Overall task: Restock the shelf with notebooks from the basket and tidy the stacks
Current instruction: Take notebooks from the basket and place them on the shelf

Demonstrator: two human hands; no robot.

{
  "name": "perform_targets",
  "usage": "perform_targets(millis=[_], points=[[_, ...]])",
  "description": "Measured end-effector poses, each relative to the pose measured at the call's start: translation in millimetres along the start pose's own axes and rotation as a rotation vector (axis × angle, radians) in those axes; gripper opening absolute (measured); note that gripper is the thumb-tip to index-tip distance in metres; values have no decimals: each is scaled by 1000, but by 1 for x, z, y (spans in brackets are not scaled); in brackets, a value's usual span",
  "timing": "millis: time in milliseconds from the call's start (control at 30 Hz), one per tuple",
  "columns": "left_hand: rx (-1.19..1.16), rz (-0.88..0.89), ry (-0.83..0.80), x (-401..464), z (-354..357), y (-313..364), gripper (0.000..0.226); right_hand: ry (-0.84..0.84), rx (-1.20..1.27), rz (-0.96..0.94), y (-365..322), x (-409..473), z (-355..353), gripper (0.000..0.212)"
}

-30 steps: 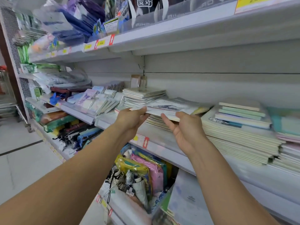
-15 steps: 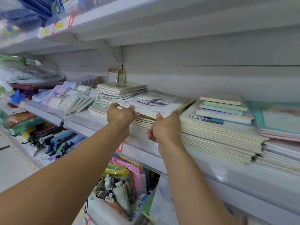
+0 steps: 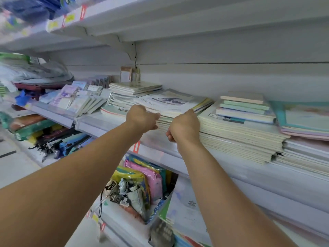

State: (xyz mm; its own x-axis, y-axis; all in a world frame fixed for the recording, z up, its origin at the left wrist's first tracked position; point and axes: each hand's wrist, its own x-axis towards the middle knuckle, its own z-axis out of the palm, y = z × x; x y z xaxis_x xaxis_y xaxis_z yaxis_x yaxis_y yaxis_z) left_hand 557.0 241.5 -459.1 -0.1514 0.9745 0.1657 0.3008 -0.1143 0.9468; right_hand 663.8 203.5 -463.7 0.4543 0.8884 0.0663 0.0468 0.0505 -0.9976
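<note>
Centrally, the middle notebook stack (image 3: 170, 111) is lying on the shelf (image 3: 110, 124), directly ahead of both hands, its long axis skewed to the shelf edge. The left hand (image 3: 140, 118) and right hand (image 3: 184, 127), equally near, are curling onto its front edge. Two hands; roughly five stacks showing.
</note>
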Motion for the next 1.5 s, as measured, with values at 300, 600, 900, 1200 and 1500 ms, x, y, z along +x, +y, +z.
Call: perform_targets(millis=[300, 600, 900, 1200, 1500], points=[[328, -157, 179, -179, -89, -242, 10, -465, -207, -498, 190, -156, 42, 18], [628, -1010, -297, -356, -108, -402, 21, -1212, -1288, 305, 434, -244, -22, 106], [118, -1201, -165, -360, -105, -424, 63, -1085, -1363, 249, 454, -255, -9, 59], [-556, -1315, -39, -328, -112, -392, 67, -1606, -764, 467, 345, -249, 53, 23], [90, -990, 306, -331, -127, -395, 6, -1071, -1340, 200, 426, -218, 11, 81]])
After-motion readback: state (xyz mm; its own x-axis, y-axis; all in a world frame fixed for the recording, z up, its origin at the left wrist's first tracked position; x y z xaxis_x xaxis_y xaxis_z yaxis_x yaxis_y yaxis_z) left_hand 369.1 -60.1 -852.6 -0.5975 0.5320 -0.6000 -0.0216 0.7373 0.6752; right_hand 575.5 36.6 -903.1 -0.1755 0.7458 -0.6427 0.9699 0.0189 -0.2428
